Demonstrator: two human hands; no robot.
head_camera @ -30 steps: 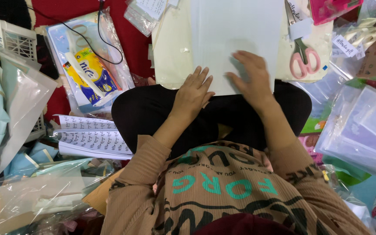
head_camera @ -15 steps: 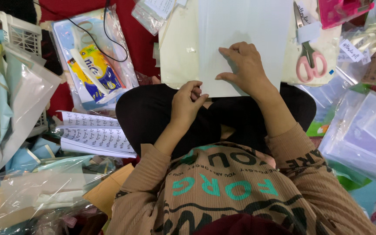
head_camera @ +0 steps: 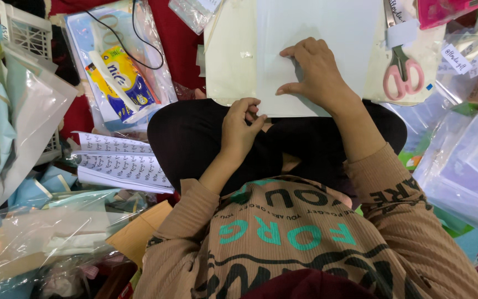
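Head view, looking down at a seated person with crossed legs in black trousers (head_camera: 195,144) and a brown ribbed top.

Right hand (head_camera: 313,75): lies on a white sheet of paper (head_camera: 327,33), fingers curled, fingertips and thumb pressing on the sheet near its lower middle. Grip: not closed around anything; pressing contact only.

Left hand (head_camera: 239,130): at the lower edge of the white sheet, over the lap. Fingers loosely bent, tips at or just under the paper's bottom edge; cannot tell whether they pinch the edge or merely touch it.

White sheet: lies on a cream-coloured board (head_camera: 230,61), which extends beyond it at left and right; its near edge reaches the knees.

Surroundings: pink-handled scissors (head_camera: 399,72) on the board's right part, just beside the sheet. Clear plastic bag with a yellow and blue package (head_camera: 123,77) at left on red cloth. Printed pages (head_camera: 120,163) next to the left knee. White plastic basket (head_camera: 26,30) far left. Clear plastic sleeves (head_camera: 466,171) at right.
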